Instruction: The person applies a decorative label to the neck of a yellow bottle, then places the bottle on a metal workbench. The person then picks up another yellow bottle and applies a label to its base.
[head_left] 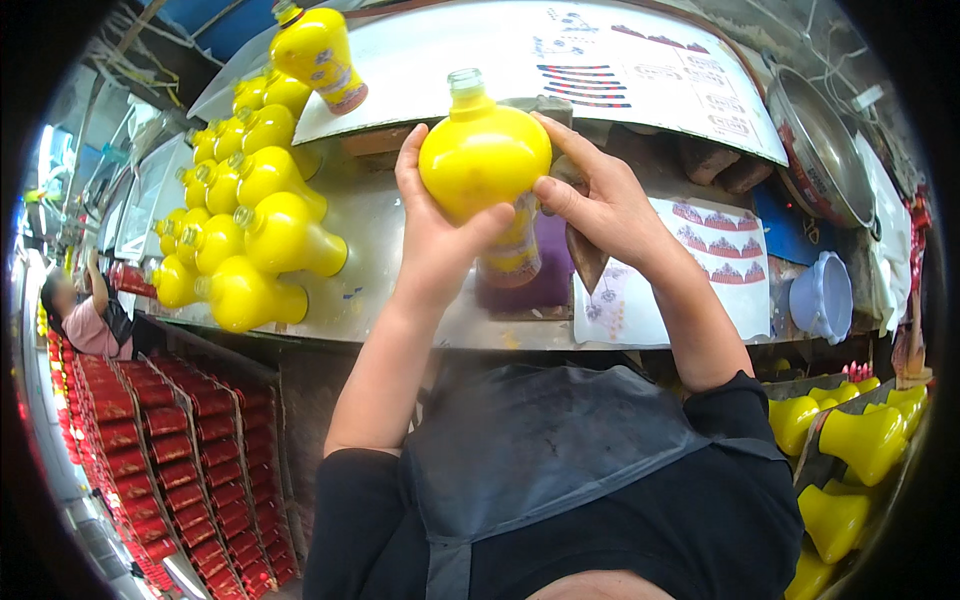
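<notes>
A yellow gourd-shaped bottle (484,155) with a clear open neck is held up over the metal worktop (380,240). My left hand (432,235) cups its left side, thumb across the front. On the bottle's right side rests my right hand (597,205), fingers pressed against the belly and onto the printed label at the bottle's lower part. A purple pad (545,285) lies on the worktop just behind the bottle.
Several yellow bottles (245,235) lie stacked on the worktop's left; one labelled bottle (316,50) stands above. More yellow bottles (850,450) fill a crate at right. Label sheets (720,250), a metal bowl (820,150), red boxes (170,470) below left, and another person (85,315) at far left.
</notes>
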